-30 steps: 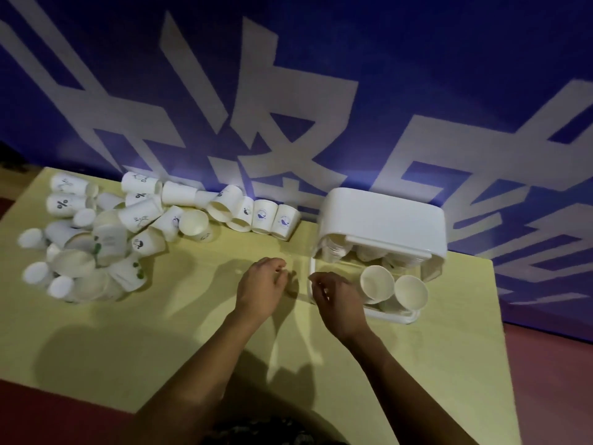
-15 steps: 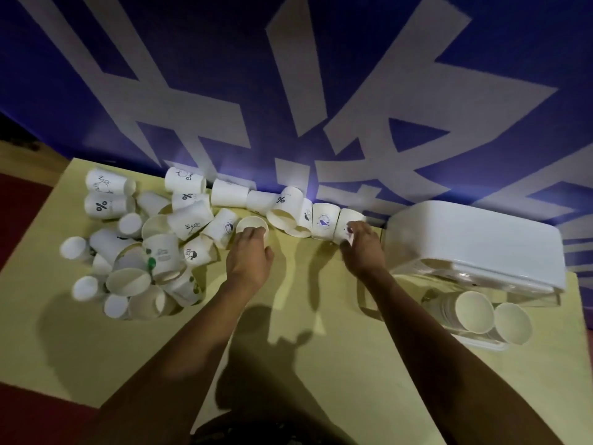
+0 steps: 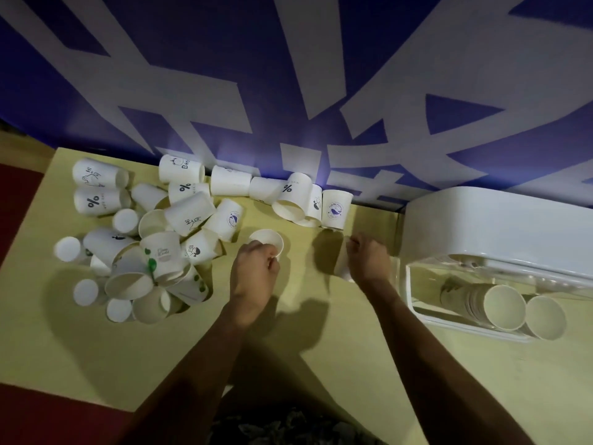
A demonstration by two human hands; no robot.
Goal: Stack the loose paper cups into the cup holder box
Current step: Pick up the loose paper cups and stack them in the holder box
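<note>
Since the earlier frame, one cup point(image 3: 267, 241) in the left hand point(image 3: 255, 271) and another point(image 3: 342, 268) in the right hand point(image 3: 369, 260) have been drawn back from the pile point(image 3: 150, 248); thin walls could be crushed before the box point(image 3: 414, 303), near on the right, is reached.

**Cups left, box right**

A heap of loose white paper cups point(image 3: 150, 239) lies on the left of the pale yellow table point(image 3: 96, 348), a row running along the blue-and-white banner wall point(image 3: 288, 75) behind. The white plastic cup holder box point(image 3: 500, 226) sits at right, two nested stacks of cups point(image 3: 503, 306) lying inside
</note>
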